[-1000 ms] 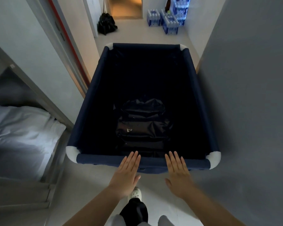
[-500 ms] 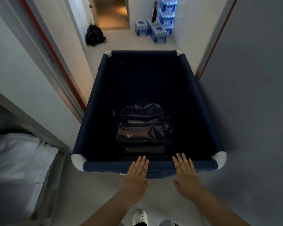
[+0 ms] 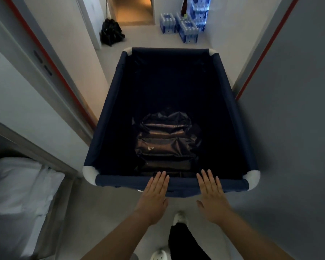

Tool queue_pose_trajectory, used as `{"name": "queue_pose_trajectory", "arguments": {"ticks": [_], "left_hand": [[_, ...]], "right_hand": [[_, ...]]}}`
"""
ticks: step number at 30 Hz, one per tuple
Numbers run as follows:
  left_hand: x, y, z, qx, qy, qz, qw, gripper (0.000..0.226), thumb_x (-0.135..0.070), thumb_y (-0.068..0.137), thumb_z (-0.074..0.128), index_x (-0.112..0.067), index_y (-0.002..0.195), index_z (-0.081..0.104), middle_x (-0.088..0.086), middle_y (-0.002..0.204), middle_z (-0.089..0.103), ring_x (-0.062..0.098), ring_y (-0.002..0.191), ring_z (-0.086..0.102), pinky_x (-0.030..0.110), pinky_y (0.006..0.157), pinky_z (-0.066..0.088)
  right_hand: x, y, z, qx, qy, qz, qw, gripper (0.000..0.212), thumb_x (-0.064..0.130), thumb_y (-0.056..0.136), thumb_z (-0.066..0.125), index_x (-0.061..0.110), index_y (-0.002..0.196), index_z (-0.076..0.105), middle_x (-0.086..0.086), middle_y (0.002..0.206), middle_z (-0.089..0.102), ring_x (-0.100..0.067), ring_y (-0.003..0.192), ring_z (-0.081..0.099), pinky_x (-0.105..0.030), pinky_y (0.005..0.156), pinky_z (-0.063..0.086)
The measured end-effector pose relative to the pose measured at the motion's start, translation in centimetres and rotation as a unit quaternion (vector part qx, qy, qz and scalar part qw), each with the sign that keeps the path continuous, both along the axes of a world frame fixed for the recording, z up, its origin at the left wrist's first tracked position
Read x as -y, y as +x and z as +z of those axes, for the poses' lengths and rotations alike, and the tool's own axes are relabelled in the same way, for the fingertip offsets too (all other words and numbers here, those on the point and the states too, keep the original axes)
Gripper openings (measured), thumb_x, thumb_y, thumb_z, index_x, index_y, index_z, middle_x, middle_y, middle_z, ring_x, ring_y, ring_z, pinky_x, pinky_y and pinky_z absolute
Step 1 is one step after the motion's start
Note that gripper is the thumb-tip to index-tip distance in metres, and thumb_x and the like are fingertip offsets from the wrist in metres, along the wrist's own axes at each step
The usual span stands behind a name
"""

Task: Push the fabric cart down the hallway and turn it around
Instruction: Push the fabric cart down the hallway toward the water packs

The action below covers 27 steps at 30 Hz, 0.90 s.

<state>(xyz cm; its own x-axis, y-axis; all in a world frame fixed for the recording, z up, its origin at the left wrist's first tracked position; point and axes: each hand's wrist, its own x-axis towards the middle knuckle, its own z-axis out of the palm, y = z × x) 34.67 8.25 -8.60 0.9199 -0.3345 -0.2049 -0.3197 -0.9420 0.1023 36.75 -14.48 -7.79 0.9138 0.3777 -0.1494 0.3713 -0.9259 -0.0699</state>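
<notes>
Pale walls close in on both sides, and a smooth light floor (image 3: 139, 36) runs far ahead to a glowing orange doorway (image 3: 132, 10). From my head view, the fabric cart (image 3: 109, 117) sits right in front of me, in the middle of the hallway. It has rolled farther along than a moment ago: the door frame with the red strip (image 3: 64, 76) on the left has slid back beside it, and the white bed (image 3: 17, 194) is now near my left elbow. So I think the push is going well, and the turn is not yet started.

My left hand (image 3: 154, 196) and right hand (image 3: 211, 196) lie flat and open on the near rail, fingers straight, not curled around it.

That cart is dark blue cloth, soft and saggy, with round white corner caps (image 3: 89, 172). Inside lies a shiny, crinkly black bag (image 3: 165, 141). Far off I see a floppy black heap (image 3: 111, 33) and stacked packs of water bottles (image 3: 188, 29), which might crowd the turn.
</notes>
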Motion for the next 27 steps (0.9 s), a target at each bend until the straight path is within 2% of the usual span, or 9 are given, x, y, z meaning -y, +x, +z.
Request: {"name": "queue_pose_trajectory", "arguments": {"ticks": [3, 6, 9, 12, 18, 20, 23, 27], "left_hand": [[0.0, 2.4, 0.4, -0.001, 0.006, 0.013, 1.0, 0.068, -0.039, 0.099, 0.02, -0.011, 0.134, -0.03, 0.006, 0.149, -0.027, 0.023, 0.134, -0.029, 0.036, 0.11, -0.019], [0.0, 4.8, 0.7, -0.002, 0.018, 0.017, 1.0, 0.066, -0.04, 0.1, 0.019, -0.01, 0.136, -0.028, 0.005, 0.151, -0.023, 0.024, 0.137, -0.023, 0.037, 0.11, -0.018], [0.1, 7.5, 0.7, -0.004, 0.027, 0.029, 0.999, 0.065, -0.04, 0.1, 0.019, -0.01, 0.136, -0.026, 0.005, 0.152, -0.02, 0.023, 0.137, -0.022, 0.037, 0.109, -0.019], [0.1, 9.9, 0.7, -0.005, 0.024, 0.046, 0.999, 0.065, -0.04, 0.1, 0.02, -0.01, 0.139, -0.021, 0.006, 0.153, -0.018, 0.022, 0.138, -0.02, 0.036, 0.11, -0.017], [-0.3, 14.7, 0.7, -0.002, 0.039, 0.04, 0.998, 0.065, -0.041, 0.1, 0.021, -0.009, 0.142, -0.016, 0.007, 0.154, -0.016, 0.023, 0.139, -0.018, 0.035, 0.111, -0.014], [-0.6, 16.2, 0.7, -0.008, 0.037, 0.034, 0.999, 0.065, -0.041, 0.099, 0.021, -0.009, 0.143, -0.016, 0.007, 0.154, -0.016, 0.022, 0.139, -0.019, 0.035, 0.11, -0.015], [-0.9, 18.4, 0.8, -0.01, 0.035, 0.031, 0.999, 0.065, -0.041, 0.099, 0.021, -0.01, 0.142, -0.017, 0.007, 0.154, -0.017, 0.021, 0.138, -0.02, 0.035, 0.11, -0.015], [-1.2, 21.3, 0.5, 0.005, 0.028, 0.026, 0.999, 0.066, -0.04, 0.099, 0.023, -0.011, 0.138, -0.022, 0.007, 0.153, -0.018, 0.021, 0.139, -0.019, 0.035, 0.111, -0.015]], "right_hand": [[0.1, 2.6, 0.2, -0.007, 0.02, 0.013, 1.0, 0.102, 0.031, 0.064, 0.079, 0.003, 0.141, 0.018, -0.021, 0.147, 0.029, -0.028, 0.137, 0.0, -0.045, 0.108, 0.0], [0.2, 5.2, 0.2, -0.023, 0.019, 0.025, 0.999, 0.1, 0.029, 0.059, 0.081, 0.001, 0.139, 0.029, -0.021, 0.145, 0.034, -0.033, 0.136, 0.01, -0.045, 0.108, 0.002], [0.1, 8.0, 0.0, -0.032, 0.022, 0.027, 0.999, 0.098, 0.029, 0.059, 0.081, 0.0, 0.139, 0.031, -0.021, 0.145, 0.033, -0.034, 0.136, 0.014, -0.045, 0.108, 0.001], [-0.1, 10.6, -0.2, -0.033, 0.01, 0.029, 0.999, 0.101, 0.029, 0.056, 0.084, -0.001, 0.138, 0.033, -0.021, 0.144, 0.035, -0.039, 0.134, 0.026, -0.044, 0.107, 0.001], [-0.2, 15.6, -0.8, -0.044, 0.014, 0.037, 0.998, 0.1, 0.029, 0.072, 0.073, 0.006, 0.143, 0.007, -0.017, 0.152, 0.012, -0.034, 0.138, 0.001, -0.042, 0.109, -0.012], [-0.4, 17.0, -0.8, -0.055, 0.009, 0.033, 0.998, 0.101, 0.03, 0.072, 0.074, 0.006, 0.143, 0.007, -0.016, 0.152, 0.012, -0.034, 0.139, 0.001, -0.042, 0.109, -0.012], [-0.7, 19.1, -0.7, -0.052, 0.003, 0.029, 0.998, 0.103, 0.031, 0.067, 0.078, 0.003, 0.143, 0.015, -0.019, 0.15, 0.02, -0.036, 0.138, 0.009, -0.043, 0.109, -0.009], [-0.9, 22.1, -0.9, -0.041, -0.01, 0.036, 0.998, 0.104, 0.032, 0.069, 0.075, 0.004, 0.143, 0.007, -0.019, 0.152, 0.014, -0.036, 0.139, 0.003, -0.044, 0.11, -0.009]]}}
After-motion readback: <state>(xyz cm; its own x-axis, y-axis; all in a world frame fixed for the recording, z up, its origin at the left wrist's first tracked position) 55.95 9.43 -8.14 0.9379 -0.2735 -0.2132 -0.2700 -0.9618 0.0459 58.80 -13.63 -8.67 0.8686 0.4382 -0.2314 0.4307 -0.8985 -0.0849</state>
